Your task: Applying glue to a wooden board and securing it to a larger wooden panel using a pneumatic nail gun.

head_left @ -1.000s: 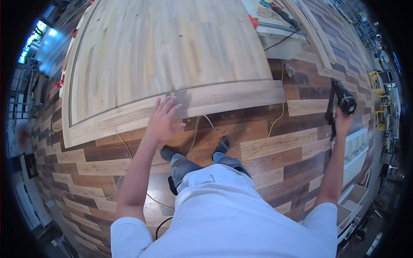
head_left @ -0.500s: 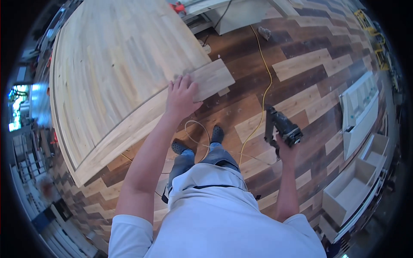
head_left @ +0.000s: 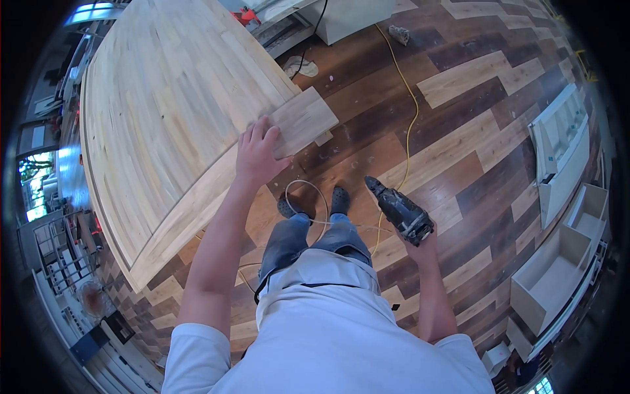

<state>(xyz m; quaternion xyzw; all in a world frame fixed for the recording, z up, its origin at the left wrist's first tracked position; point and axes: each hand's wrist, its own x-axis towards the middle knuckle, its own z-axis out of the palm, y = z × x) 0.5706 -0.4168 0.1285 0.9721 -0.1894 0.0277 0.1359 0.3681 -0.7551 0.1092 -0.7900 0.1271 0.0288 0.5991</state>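
My left hand [head_left: 259, 150] rests on a light wooden edge board [head_left: 307, 118], its fingers spread and pressed on the top. The board lies along the near edge of a large jointed wood panel [head_left: 174, 98], and its right end juts past the panel's corner. In my right hand [head_left: 423, 244] is a black nail gun [head_left: 401, 213], gripped by its handle and held over the floor, right of my legs. Its nose points up and left toward the board, well apart from it. A thin pale air hose [head_left: 354, 226] runs from near the gun to a loop by my feet.
A yellow hose or cord [head_left: 411, 125] crosses the wood-patterned floor ahead. Pale open boxes [head_left: 548, 282] and a white frame-like unit [head_left: 561, 154] lie at the right. White cabinets [head_left: 354, 20] stand beyond the panel, with a crumpled cloth [head_left: 302, 66] beside them.
My right hand has swung the nail gun left and turned its nose toward the board. My left hand stays on the board; panel and board appear shifted left as the view turned.
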